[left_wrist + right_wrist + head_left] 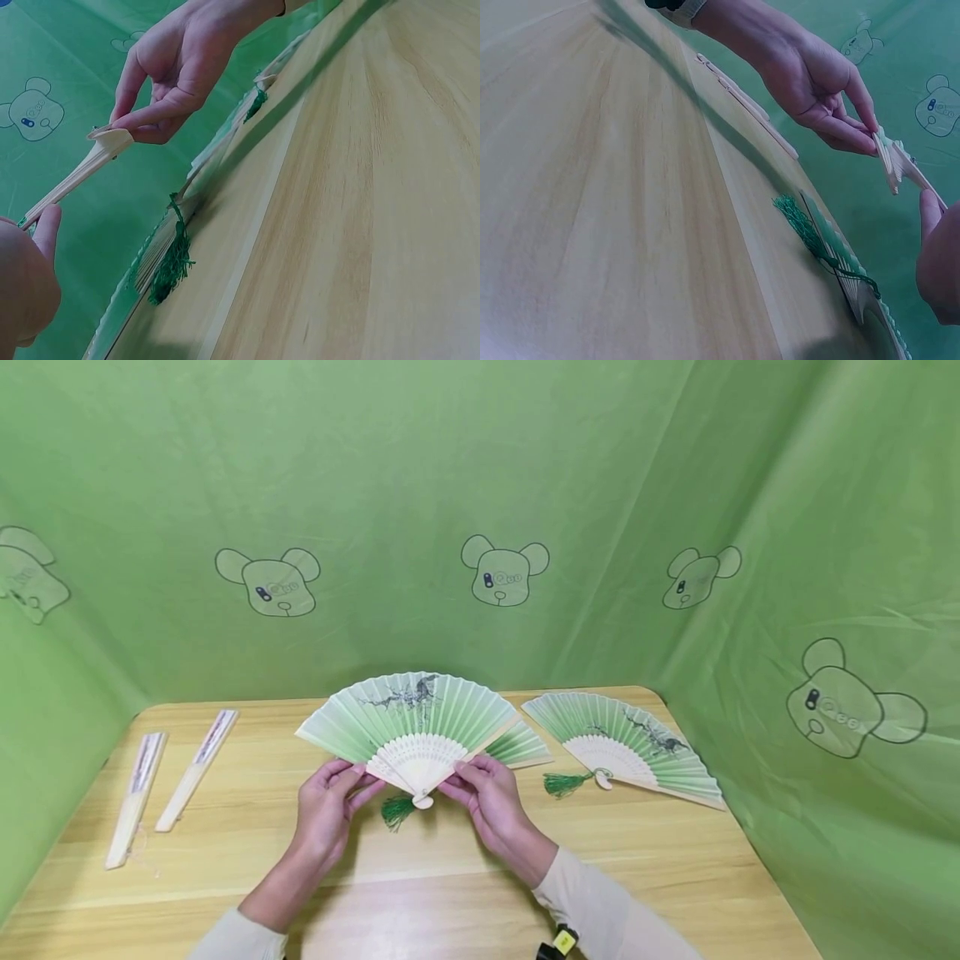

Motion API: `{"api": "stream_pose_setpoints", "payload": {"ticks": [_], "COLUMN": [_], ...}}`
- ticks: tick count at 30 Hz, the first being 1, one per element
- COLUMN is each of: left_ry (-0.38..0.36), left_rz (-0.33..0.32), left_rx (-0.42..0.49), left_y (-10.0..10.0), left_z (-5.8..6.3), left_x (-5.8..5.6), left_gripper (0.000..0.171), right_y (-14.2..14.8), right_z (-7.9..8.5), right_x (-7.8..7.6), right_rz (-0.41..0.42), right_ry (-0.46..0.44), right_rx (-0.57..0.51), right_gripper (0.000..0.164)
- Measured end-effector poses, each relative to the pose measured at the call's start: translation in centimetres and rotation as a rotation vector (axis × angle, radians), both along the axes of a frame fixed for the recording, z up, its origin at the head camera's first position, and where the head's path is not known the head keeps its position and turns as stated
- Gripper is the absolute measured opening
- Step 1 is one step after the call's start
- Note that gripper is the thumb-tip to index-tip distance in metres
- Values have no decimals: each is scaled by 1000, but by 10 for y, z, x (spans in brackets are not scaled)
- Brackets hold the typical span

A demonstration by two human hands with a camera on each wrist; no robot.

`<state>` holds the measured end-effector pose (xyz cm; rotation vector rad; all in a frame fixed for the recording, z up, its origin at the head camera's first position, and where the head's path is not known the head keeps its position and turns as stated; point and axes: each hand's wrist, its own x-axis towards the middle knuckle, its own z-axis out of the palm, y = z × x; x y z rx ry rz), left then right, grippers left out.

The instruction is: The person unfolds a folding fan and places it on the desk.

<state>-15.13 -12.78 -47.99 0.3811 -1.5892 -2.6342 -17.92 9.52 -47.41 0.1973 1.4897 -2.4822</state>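
Holds a spread green fan (417, 727) clear of the wooden table (420, 902), pinched at its lower sides in left hand (324, 806) and right hand (491, 797), in front of a partly hidden second fan (522, 745), left of a third fan (637, 739), likewise spread, and well right of two closed fans (135, 797).

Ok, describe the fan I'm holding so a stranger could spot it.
Find the wooden table and look near the middle of its far edge. There the left hand and right hand hold a spread green fan with a dark branch-like print. The partly hidden fan behind it and the open fan to its right lie on the table; only this one is held.
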Motion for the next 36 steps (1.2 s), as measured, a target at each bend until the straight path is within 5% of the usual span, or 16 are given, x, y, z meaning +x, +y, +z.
{"api": "stream_pose_setpoints", "payload": {"ticks": [18, 36], "left_ry": [-32, -28], "left_rz": [45, 29], "left_rx": [55, 75], "left_y": [-1, -2], "left_z": [0, 0], "left_x": [-1, 1], "left_gripper": [9, 17], "right_y": [0, 2], "right_z": [-3, -4], "right_x": [0, 1], "right_rz": [-36, -43], "right_ry": [9, 4], "right_rx": [-4, -46], "right_gripper": [8, 14]}}
